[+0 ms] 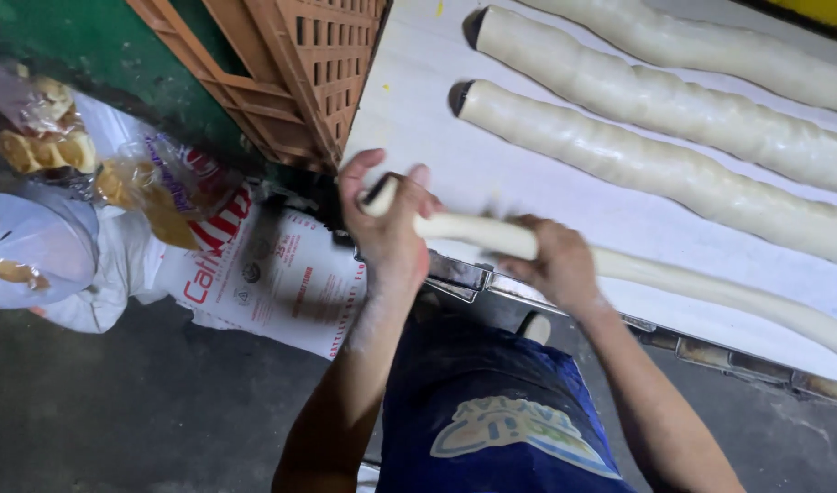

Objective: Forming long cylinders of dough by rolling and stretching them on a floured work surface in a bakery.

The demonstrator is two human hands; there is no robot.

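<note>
At frame centre, the left hand (388,230) wraps its fingers (417,183) closed around the end of a thin dough rope (478,234); just right, the right hand (557,265) grips it too, fingers curled under, along the white table (418,100) edge below two thicker dough rolls (656,164).

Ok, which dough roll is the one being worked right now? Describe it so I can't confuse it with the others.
Start at the white table, where long dough rolls lie side by side. The thin dough roll runs along the near edge, closest to the person. Unlike the two thick rolls farther back, it is much slimmer and both hands grip it: the left hand at its end, the right hand beside it.
</note>
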